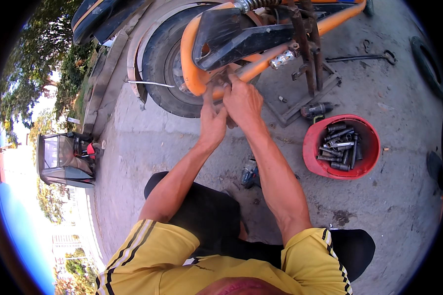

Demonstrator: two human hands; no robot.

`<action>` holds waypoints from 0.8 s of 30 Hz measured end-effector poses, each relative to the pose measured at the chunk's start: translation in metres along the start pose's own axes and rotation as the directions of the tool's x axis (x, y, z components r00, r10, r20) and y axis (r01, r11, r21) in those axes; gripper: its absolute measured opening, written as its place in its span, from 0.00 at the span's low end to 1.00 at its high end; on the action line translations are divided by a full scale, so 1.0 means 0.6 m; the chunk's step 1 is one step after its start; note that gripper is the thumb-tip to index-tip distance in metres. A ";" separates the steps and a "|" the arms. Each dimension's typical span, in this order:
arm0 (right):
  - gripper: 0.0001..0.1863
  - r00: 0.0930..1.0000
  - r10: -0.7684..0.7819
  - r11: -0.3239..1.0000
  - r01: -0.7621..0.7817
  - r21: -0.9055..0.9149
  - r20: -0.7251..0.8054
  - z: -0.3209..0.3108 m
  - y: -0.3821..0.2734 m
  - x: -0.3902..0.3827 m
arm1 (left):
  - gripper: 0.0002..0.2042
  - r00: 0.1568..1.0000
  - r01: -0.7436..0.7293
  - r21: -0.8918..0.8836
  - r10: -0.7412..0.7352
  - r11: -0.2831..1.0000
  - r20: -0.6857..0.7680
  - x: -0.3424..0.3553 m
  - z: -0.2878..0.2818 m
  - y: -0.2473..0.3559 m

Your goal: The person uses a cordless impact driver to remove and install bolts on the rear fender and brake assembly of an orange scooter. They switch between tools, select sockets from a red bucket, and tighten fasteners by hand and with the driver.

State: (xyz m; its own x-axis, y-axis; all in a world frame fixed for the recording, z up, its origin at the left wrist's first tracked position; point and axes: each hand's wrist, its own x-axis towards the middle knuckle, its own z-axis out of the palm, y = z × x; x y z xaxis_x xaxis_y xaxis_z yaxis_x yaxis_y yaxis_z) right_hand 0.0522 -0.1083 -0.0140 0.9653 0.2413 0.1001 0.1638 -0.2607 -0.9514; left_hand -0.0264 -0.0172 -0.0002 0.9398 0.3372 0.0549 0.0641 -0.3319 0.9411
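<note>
Both hands work at the lower edge of an orange vehicle frame point(187, 54), beside a rear wheel with a black tire point(152, 54). My left hand point(213, 123) has its fingers raised against the underside of the orange tube and curled near its thumb. Just to its right, my right hand point(242, 100) is closed, its fingertips pressed in at dusty metal parts under the tube. Whatever the fingers grip is hidden behind them. Above the hands sits a black plastic cover point(226, 44). A shiny ribbed footpeg point(282, 59) sticks out to the right.
A red helmet-shaped bowl point(310, 152) of sockets stands on the concrete at right, with a power tool point(317, 110) beside it. Another power tool point(248, 176) lies between my knees. A rusty metal stand point(305, 54) props the frame. A long-handled wrench point(362, 57) lies farther right.
</note>
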 end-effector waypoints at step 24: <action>0.25 0.997 0.079 0.842 -0.067 0.535 0.000 0.042 0.029 0.010 | 0.37 0.985 0.140 -0.284 -0.162 0.949 -0.057 0.013 -0.007 -0.006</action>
State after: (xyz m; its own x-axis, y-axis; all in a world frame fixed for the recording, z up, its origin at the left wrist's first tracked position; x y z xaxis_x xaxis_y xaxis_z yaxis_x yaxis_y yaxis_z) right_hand 0.0558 -0.0877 -0.0375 0.9752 0.2198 0.0244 -0.0354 0.2641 -0.9638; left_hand -0.0208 -0.0094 -0.0018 0.8962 0.4365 -0.0795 0.0967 -0.0173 0.9952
